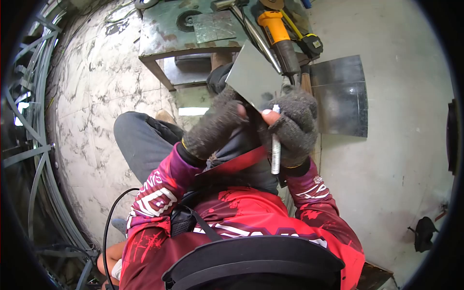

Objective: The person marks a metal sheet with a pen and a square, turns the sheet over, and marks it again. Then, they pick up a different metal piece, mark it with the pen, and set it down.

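Note:
A flat grey metal plate (253, 72) is held tilted in front of my body, between both hands. My left hand (215, 126), in a dark grey knit glove with the thumb tip bare, is closed at the plate's lower left edge; its fingers are partly hidden. My right hand (296, 123), gloved the same way, is closed around a white marker pen (275, 153) that points down toward my lap. Its bare thumb tip lies by the plate's lower corner, close to a dark smudge on the metal.
A worn metal table (164, 36) ahead bears an orange angle grinder (275, 29), a hammer (256, 36), a tape measure (311, 44), a cutting disc (187, 21) and a clear sheet (215, 27). Dark sheet metal (340, 96) lies right. Long metal strips (41, 145) line the left. Another person's limb (113, 256) shows lower left.

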`<state>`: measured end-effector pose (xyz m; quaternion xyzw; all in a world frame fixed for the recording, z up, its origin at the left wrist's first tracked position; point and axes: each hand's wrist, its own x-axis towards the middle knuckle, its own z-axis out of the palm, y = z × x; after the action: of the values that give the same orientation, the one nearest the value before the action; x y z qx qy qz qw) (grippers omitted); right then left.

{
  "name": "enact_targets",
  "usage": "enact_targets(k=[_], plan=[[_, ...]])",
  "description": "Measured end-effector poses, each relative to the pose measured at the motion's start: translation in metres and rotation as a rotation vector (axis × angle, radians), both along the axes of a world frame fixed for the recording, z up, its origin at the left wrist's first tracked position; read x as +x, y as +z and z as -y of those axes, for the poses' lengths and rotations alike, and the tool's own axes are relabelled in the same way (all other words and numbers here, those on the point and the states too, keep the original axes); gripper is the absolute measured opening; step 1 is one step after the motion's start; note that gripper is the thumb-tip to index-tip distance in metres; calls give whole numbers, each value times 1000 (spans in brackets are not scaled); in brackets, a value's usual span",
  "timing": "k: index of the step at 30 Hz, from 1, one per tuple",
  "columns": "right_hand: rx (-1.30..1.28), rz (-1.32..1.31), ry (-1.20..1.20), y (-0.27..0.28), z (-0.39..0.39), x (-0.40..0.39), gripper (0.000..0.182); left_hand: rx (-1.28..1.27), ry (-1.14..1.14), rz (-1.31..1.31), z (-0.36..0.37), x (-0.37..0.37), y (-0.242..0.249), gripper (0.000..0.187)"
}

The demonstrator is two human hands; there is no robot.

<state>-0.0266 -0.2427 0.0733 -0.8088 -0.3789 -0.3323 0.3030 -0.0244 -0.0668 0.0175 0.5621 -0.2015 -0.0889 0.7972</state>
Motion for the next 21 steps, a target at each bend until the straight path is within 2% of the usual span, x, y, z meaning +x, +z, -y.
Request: enact_targets(k=[2,3,5,6,7,9,11,14,17,19,21], plan=[[3,-47,-2,-8,-2,-7,40,449,300,291,11,-7,2,37],[7,-53,4,-12,-3,-8,41,445,307,287,13,-9,-1,37],[12,-142,19,-15,-5,-11,42,216,261,46,15,-12,-1,33],[22,-228,27,-16,-5,-12,43,71,201,-244,16,-14,13,31],[19,-230,33,-18,-4,-13,43,68,207,-246,16,-13,12,31],[164,-335,160,-21,0,-14,30,-60,108,-361,17,-9,8,28],[160,-378,110,-21,4,-17,31,-130,157,-319,19,-8,7,27],[279,-412,112,-19,13,-14,30,177,171,-137,8,-5,14,27],[470,-436,66,-12,17,-13,26,272,228,-117,-2,-4,30,27],[593,-510,115,-2,19,-11,25,319,145,-86,-22,3,54,27],[716,-593,193,-1,18,-6,30,579,-64,32,-36,9,69,24]])
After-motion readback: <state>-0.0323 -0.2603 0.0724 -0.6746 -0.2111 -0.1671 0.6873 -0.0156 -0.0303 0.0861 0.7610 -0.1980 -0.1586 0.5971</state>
